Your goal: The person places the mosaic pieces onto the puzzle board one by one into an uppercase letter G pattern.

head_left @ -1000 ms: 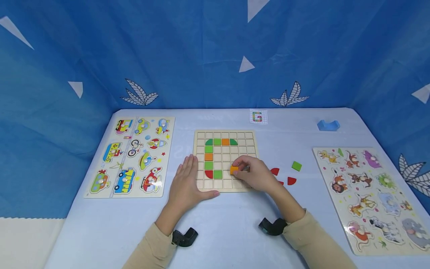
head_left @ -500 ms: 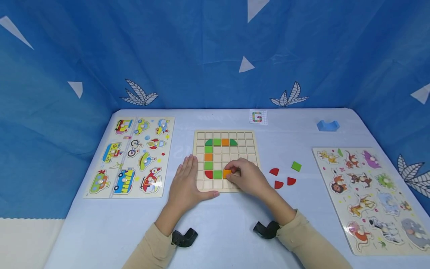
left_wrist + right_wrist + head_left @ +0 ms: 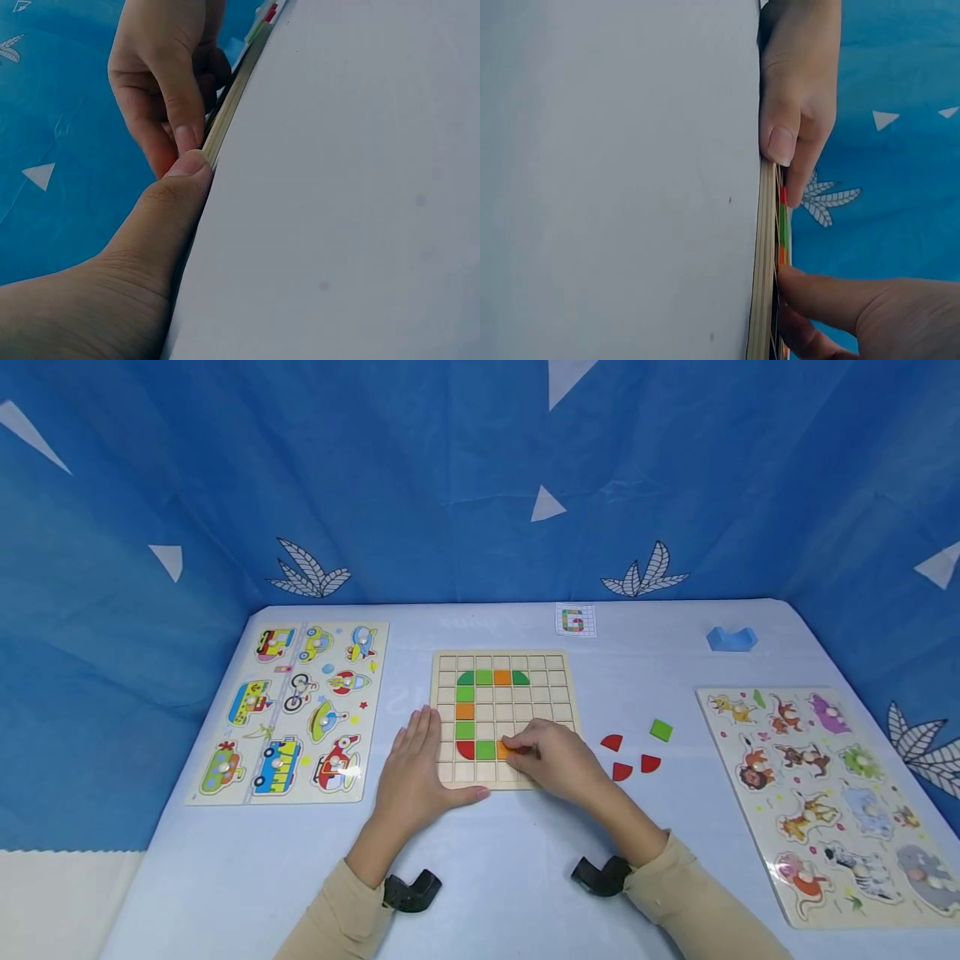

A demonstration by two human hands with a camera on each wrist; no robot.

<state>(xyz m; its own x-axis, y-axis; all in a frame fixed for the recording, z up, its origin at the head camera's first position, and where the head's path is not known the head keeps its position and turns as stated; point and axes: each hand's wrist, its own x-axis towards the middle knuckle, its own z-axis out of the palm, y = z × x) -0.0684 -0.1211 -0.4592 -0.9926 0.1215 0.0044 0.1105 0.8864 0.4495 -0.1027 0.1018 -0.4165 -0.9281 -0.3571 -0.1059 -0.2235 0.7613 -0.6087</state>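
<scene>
A wooden grid board (image 3: 538, 694) lies mid-table, with green, orange and red tiles forming a bracket shape in its cells. The left hand (image 3: 412, 777) rests with straight fingers along the board's left edge, its thumb (image 3: 169, 199) at the front edge. At the right end of the tiles' bottom row, the right hand (image 3: 558, 762) pinches an orange square tile (image 3: 502, 750) between thumb and index finger, partly hiding it. That tile sits beside a green square tile (image 3: 485, 750) and, in the right wrist view, lies level with the row.
Right of the board lie several loose pieces: red quarter-circle tiles (image 3: 622, 772) and a green square tile (image 3: 661, 730). A pattern card (image 3: 575, 620) and a blue block (image 3: 731, 639) stand farther back. Picture puzzles flank both sides, vehicles (image 3: 292, 777) left and animals (image 3: 757, 810) right.
The right hand has moved left and down with the orange tile, bringing it into the bottom row beside the green tile. The left hand has stayed in place.
</scene>
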